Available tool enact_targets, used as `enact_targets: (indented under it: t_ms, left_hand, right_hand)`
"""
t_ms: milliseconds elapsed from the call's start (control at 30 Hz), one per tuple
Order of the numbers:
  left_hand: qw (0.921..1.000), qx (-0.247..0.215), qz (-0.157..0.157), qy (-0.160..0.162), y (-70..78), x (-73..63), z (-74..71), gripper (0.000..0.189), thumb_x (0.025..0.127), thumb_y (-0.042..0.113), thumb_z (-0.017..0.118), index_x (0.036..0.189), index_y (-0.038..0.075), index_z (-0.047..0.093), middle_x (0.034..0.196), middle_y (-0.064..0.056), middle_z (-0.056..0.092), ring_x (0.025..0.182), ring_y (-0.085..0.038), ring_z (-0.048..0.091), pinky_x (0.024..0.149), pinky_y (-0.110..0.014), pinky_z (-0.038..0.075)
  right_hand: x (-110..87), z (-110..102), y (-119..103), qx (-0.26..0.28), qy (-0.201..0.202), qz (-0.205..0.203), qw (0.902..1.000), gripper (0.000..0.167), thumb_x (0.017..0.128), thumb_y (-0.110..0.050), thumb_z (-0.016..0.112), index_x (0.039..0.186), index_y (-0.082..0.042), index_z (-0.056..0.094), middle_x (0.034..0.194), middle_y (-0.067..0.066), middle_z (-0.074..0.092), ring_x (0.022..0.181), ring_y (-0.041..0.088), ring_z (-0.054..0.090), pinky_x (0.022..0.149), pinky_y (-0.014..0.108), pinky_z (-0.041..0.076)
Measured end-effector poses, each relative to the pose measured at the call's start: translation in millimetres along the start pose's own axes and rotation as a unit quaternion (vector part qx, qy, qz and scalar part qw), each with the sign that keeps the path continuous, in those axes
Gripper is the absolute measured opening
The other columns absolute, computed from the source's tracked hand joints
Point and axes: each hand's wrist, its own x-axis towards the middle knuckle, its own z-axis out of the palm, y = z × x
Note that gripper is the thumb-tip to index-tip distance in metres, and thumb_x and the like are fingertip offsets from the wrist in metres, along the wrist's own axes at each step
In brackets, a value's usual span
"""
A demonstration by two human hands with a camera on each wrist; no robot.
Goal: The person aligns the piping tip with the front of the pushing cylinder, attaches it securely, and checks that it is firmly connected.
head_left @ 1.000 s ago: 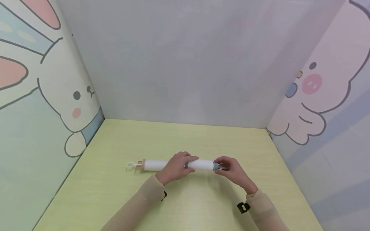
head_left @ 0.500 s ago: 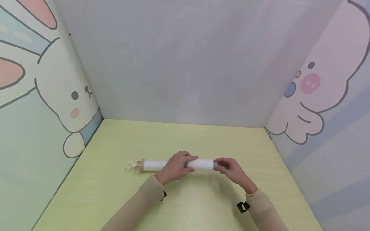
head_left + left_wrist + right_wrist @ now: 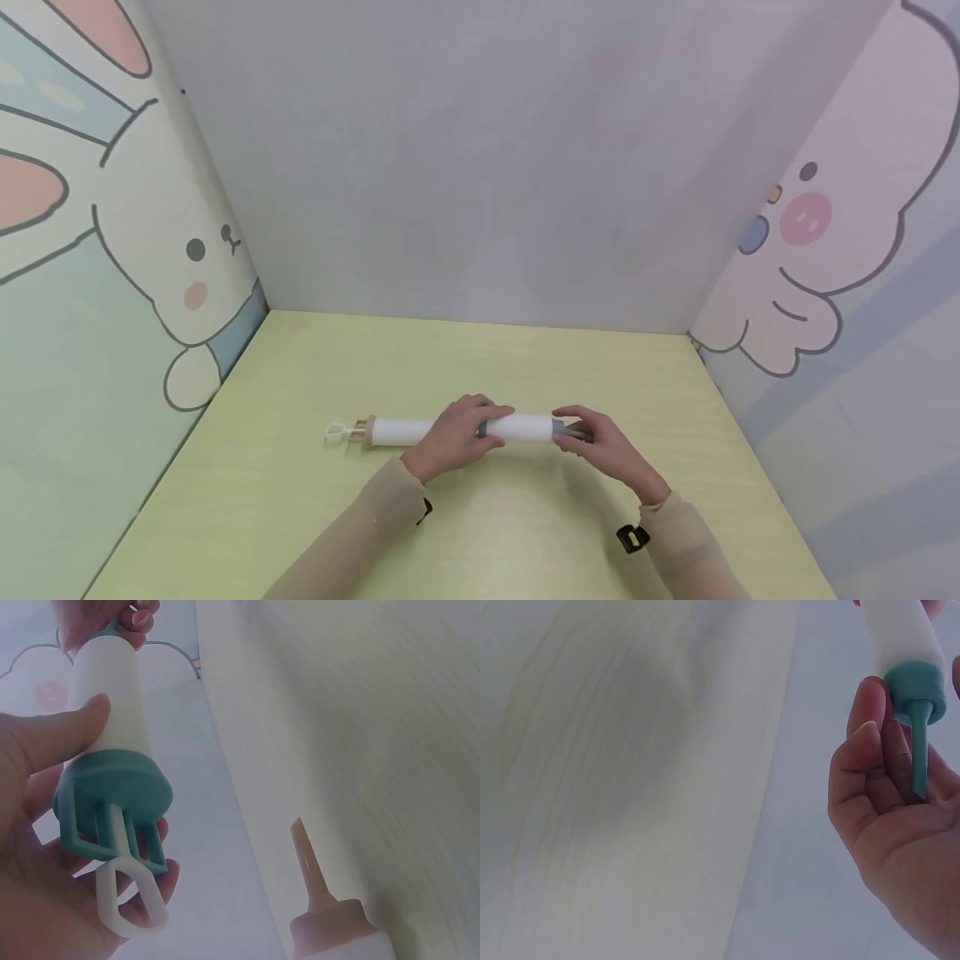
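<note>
My left hand (image 3: 453,435) grips a thick white plastic syringe (image 3: 521,427) with teal ends. In the left wrist view its teal flange (image 3: 116,784) and white loop handle (image 3: 109,900) face the camera. The fingers of my right hand (image 3: 606,446) are curled round the teal nozzle cap (image 3: 915,686). From the cap the thin teal spout (image 3: 919,754) points into my right palm; the thumb is mostly cut off in the right wrist view. Beside my left hand lies a second white syringe (image 3: 401,431), with a tan flange (image 3: 367,431) and tan nozzle (image 3: 330,922).
The light wood-grain table (image 3: 450,533) stretches around both hands. A plain grey wall (image 3: 480,167) stands behind it. Cartoon-printed panels rise on the left (image 3: 97,375) and right (image 3: 885,433).
At the teal cap, my right thumb and index finger came closer around it, then spread slightly apart again. My left hand and the tan-ended syringe stay in place.
</note>
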Motion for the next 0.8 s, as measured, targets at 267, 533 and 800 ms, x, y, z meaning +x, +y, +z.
enact_targets:
  t_ms: [267,533,800]
  left_hand:
    - [1.0000,0.007,0.001,-0.003,0.3,1.3,1.5,0.045,0.084,0.027,0.074,0.127,0.018,0.063,0.108,-0.002,0.061,0.093,-0.020,0.055,0.078,-0.036,0.045]
    - [0.9998,0.008,-0.009,-0.016,1.2,0.2,1.7,0.045,0.085,0.027,0.074,0.128,0.018,0.063,0.109,-0.002,0.060,0.095,-0.020,0.055,0.080,-0.037,0.045]
    - [0.9999,0.008,0.001,-0.008,2.8,0.7,-0.1,0.045,0.084,0.024,0.075,0.126,0.016,0.064,0.108,-0.003,0.060,0.094,-0.022,0.055,0.078,-0.038,0.045]
  right_hand:
    - [-3.2,-1.6,4.4,0.034,-0.012,-0.025,0.9990,0.040,0.086,-0.017,0.073,0.121,-0.013,0.053,0.112,0.015,0.063,0.093,0.024,0.066,0.074,0.035,0.052]
    - [-4.2,0.8,5.7,0.040,-0.012,-0.034,0.9985,0.035,0.087,-0.016,0.072,0.117,-0.014,0.055,0.108,0.012,0.065,0.092,0.025,0.066,0.075,0.034,0.052]
    - [-3.3,0.6,6.4,0.041,-0.017,-0.025,0.9987,0.030,0.091,-0.017,0.066,0.118,-0.006,0.058,0.110,0.015,0.062,0.097,0.037,0.063,0.076,0.033,0.051]
